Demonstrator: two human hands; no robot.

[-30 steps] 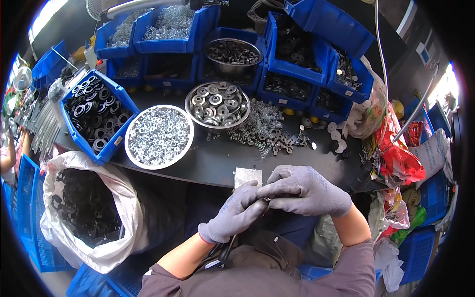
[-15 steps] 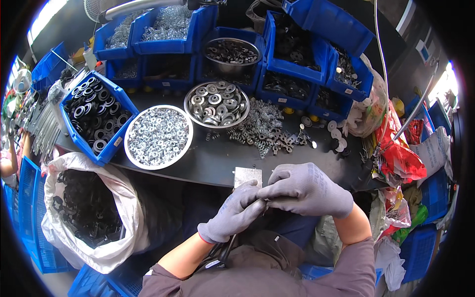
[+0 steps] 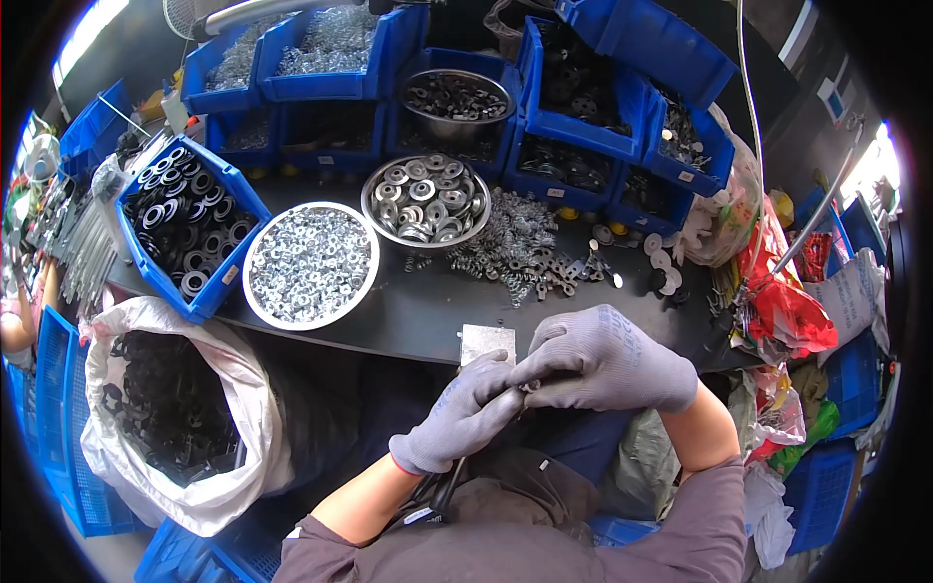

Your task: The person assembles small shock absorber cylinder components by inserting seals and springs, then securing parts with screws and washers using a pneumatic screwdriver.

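Both of my hands wear grey gloves and meet in front of my body, near the table's front edge. My left hand is closed, its thumb and fingers pinched together. My right hand is closed too, with thumb and forefinger pinched right beside the left fingertips. A small dark bit shows between the fingertips, mostly hidden by the gloves, and I cannot make out its kind. Just beyond my left fingers, a flat silvery metal plate lies at the table edge.
On the dark table stand a bowl of small metal nuts, a bowl of large washers and a blue bin of rings. A pile of springs lies behind my hands. A white sack stands at left.
My right hand has shifted very slightly, its wrist a touch to the right. The left hand stays almost in place, and the fingertips remain together.
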